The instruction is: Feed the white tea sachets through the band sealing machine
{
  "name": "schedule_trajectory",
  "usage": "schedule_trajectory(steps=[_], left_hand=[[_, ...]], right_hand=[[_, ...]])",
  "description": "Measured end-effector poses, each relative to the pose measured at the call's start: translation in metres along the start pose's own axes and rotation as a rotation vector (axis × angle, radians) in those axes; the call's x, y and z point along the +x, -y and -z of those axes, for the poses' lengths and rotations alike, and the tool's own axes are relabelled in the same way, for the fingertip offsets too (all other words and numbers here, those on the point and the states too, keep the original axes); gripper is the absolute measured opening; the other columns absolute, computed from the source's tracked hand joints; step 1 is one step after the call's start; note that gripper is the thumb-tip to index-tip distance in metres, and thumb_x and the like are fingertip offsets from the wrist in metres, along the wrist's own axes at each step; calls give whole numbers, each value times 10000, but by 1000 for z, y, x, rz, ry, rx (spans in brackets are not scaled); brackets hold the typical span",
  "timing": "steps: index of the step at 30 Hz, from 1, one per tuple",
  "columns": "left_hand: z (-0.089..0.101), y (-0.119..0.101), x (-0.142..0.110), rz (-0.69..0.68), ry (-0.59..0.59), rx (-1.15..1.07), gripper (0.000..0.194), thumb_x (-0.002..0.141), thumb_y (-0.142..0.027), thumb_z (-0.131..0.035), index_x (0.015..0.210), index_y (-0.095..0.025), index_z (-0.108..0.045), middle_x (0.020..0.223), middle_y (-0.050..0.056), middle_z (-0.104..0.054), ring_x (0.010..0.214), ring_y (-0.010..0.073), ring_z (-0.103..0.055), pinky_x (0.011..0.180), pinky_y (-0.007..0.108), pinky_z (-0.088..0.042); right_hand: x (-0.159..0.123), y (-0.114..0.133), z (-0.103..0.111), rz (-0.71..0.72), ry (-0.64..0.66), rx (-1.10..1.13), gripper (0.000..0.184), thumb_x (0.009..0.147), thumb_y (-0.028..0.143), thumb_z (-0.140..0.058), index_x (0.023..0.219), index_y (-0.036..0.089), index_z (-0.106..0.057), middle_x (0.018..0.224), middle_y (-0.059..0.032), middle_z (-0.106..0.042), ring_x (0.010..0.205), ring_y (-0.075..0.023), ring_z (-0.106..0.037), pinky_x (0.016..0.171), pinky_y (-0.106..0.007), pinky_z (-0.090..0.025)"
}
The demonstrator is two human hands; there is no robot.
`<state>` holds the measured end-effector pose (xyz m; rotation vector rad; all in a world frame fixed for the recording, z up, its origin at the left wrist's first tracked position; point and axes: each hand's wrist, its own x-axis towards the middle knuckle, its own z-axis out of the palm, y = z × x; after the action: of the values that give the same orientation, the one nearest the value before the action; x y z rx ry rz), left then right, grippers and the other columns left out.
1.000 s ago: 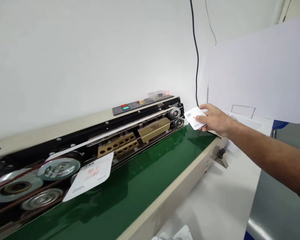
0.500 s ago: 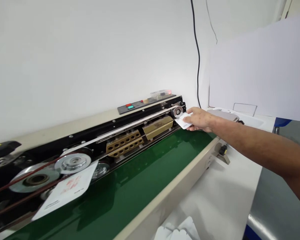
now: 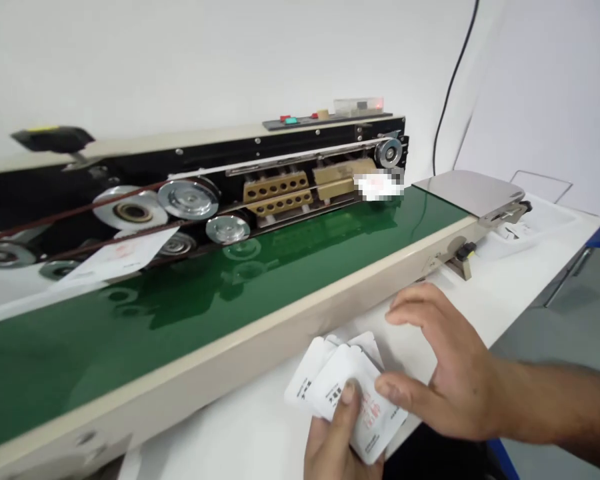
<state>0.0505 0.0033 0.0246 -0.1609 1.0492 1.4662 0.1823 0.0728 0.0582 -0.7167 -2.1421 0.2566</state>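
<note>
Pinching a fan of flat packets (image 3: 373,430) near, in the left hand (image 3: 335,447): matt white, with rounded corners and red and black print. Holding the right hand (image 3: 460,373) wide just beside them, above a smooth white counter (image 3: 505,300); cannot tell if touching. Beyond, see a glossy green belt (image 3: 280,267) and, behind it, round metal pulleys (image 3: 187,200) and brass-coloured blocks (image 3: 337,175). Looks partway through: find one packet (image 3: 123,255) at the left pulleys, another, blurred (image 3: 380,185), at the right end, several in hand.
</note>
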Motion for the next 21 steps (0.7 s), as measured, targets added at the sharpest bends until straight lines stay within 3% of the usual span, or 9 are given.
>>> schedule_trajectory(steps=[3, 6, 9, 17, 21], left_hand=[[2, 3, 1, -36, 103, -32, 818, 624, -161, -835, 1360, -185, -479, 849, 115, -772, 729, 288, -735, 642, 359, -604], [8, 6, 4, -28, 156, -42, 833, 663, -130, -783, 1408, -219, -422, 870, 98, -767, 790, 286, -732, 683, 363, -593], [10, 7, 5, -50, 224, -67, 817, 725, -99, -725, 1444, -260, -369, 935, 80, -761, 863, 247, -719, 717, 326, -578], [4, 14, 6, -130, 197, -82, 895, 739, -177, -777, 1478, -206, -273, 872, 86, -765, 741, 213, -693, 766, 352, -539], [4, 19, 13, -169, 283, -156, 976, 685, -131, -808, 1481, -189, -247, 790, 46, -738, 699, 180, -651, 780, 345, -505]], right_hand=[[-29, 9, -14, -93, 65, 93, 474, 813, 306, -647, 1213, 159, -438, 1116, -109, -499, 1023, -250, -518, 863, -418, -509], [-45, 8, -28, -287, 116, 179, 480, 813, 291, -643, 1230, 200, -423, 1085, -81, -515, 947, -226, -543, 795, -387, -525], [-51, 6, -36, -426, 136, 259, 367, 833, 300, -634, 1152, 210, -477, 995, -54, -537, 860, -203, -560, 746, -363, -523], [-49, 6, -47, -451, 117, 367, 189, 886, 335, -560, 1027, 219, -513, 880, -29, -566, 746, -174, -586, 647, -309, -528], [-53, 0, -54, -469, 104, 309, 154, 894, 359, -556, 971, 229, -524, 818, -15, -576, 692, -172, -590, 591, -287, -508]])
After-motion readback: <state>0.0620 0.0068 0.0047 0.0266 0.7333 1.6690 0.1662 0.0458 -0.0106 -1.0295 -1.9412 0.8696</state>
